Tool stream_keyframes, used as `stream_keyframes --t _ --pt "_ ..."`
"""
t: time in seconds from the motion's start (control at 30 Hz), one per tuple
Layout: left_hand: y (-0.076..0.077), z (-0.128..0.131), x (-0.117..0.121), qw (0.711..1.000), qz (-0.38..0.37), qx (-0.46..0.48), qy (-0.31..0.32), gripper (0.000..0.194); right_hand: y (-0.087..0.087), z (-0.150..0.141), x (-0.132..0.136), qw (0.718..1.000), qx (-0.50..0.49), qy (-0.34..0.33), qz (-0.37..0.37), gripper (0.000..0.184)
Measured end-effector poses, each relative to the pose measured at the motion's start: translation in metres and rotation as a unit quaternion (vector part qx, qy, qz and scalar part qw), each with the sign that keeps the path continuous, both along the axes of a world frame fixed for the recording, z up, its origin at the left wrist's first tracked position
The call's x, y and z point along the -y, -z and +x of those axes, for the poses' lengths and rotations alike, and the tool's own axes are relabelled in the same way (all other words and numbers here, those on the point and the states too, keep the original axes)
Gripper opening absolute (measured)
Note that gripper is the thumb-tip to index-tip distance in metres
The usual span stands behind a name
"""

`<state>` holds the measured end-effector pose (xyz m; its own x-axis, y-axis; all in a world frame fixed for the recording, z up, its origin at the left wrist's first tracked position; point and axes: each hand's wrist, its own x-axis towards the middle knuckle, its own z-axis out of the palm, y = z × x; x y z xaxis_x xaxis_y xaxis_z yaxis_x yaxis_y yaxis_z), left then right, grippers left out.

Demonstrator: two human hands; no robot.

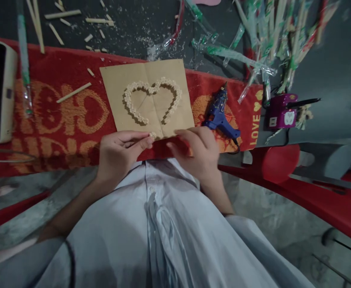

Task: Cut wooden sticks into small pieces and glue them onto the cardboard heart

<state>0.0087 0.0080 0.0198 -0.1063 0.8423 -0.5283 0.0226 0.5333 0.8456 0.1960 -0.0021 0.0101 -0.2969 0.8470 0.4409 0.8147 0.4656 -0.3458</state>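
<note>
The left hand (pixel 114 154) is pinching a small pale piece (pixel 152 136) at the brown card's (pixel 112 82) near edge; the right hand (pixel 204 154) is holding its fingers loosely parted beside that edge, while the heart outline (pixel 129 102) is lying on the card

A blue glue gun (pixel 219 114) (tip pointing away) lies on the red cloth (pixel 96 150).
</note>
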Motion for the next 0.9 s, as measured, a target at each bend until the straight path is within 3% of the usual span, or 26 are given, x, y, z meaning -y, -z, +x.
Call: stream_keyframes --t 0.1,0.27,0.67,0.73,0.8,0.83,0.9 --pt "0.000 0.001 -0.001 0.998 -0.022 0.061 0.001 0.017 0.010 -0.027 -0.002 0.998 -0.063 -0.026 0.005 0.010" --pt "0.002 -0.003 0.000 0.996 -0.018 0.080 0.027 0.019 0.019 -0.031 -0.004 0.994 -0.092 -0.031 -0.044 0.010" --pt "0.005 -0.006 0.000 0.993 -0.033 0.088 0.070 0.019 0.011 -0.040 -0.008 0.990 -0.130 -0.025 -0.048 0.006" --pt "0.005 -0.010 0.001 0.995 -0.024 0.030 0.096 0.029 0.012 -0.040 -0.011 0.990 -0.132 -0.015 -0.055 0.006" --pt "0.005 -0.017 -0.001 0.985 0.055 -0.105 0.122 0.032 0.014 -0.040 -0.014 0.991 -0.113 0.003 -0.074 0.006" --pt "0.006 -0.022 -0.003 0.965 0.120 -0.187 0.137 0.031 0.016 -0.040 -0.016 0.991 -0.100 0.009 -0.084 0.006" --pt "0.007 -0.031 -0.010 0.887 0.256 -0.335 0.186 0.031 0.019 -0.042 -0.022 0.993 -0.072 0.007 -0.098 0.004"
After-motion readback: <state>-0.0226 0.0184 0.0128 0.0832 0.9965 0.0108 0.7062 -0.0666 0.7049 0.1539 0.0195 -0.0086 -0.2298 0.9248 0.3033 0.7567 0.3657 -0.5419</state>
